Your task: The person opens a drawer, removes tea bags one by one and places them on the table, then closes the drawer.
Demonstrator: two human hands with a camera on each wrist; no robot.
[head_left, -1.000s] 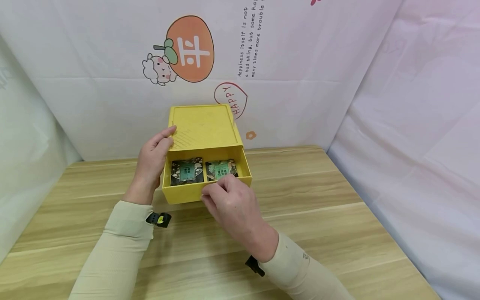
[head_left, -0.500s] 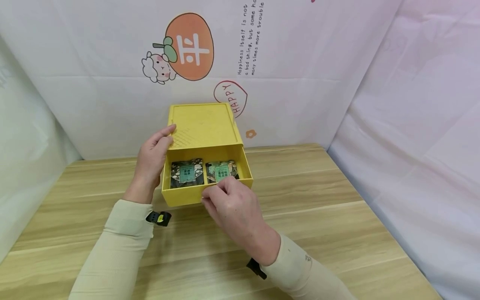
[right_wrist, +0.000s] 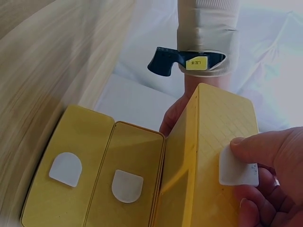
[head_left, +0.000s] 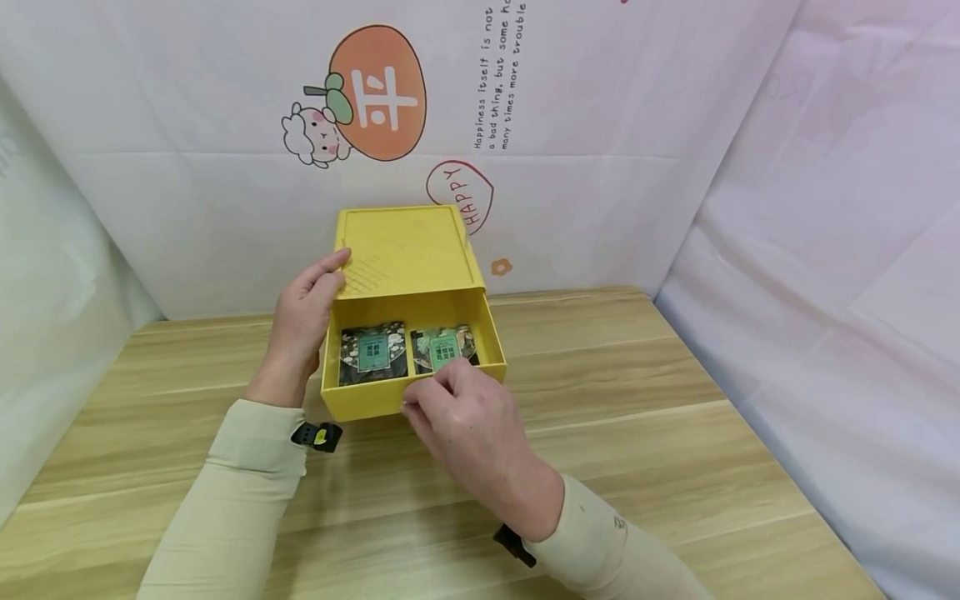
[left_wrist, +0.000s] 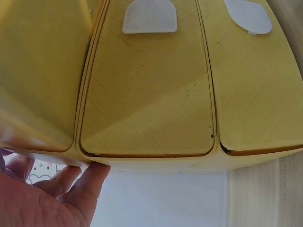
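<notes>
A yellow drawer box [head_left: 408, 250] stands on the table, its top drawer [head_left: 363, 404] slid part way out. In the right wrist view, my right hand [right_wrist: 284, 165] pinches the white drawer tab [right_wrist: 232, 168] between thumb and fingers. My left hand [head_left: 303, 321] rests on the box's left side near the top, fingers fairly straight; its fingertips [left_wrist: 97, 177] touch the frame's edge in the left wrist view. Inside the drawer lie two dark printed packets with green labels, a left packet [head_left: 372, 353] and a right packet [head_left: 444, 348], the latter partly behind my right hand.
Two lower drawers, a middle drawer [left_wrist: 147, 90] and a bottom drawer [left_wrist: 260, 85], sit pushed in, each with a white tab. The box is close to a printed white cloth [head_left: 585, 192] behind the wooden table [head_left: 637, 433]. More cloth hangs on both sides.
My right hand has drawn the top drawer slightly farther out toward me, and more of the packets shows. The left hand stays on the box's side.
</notes>
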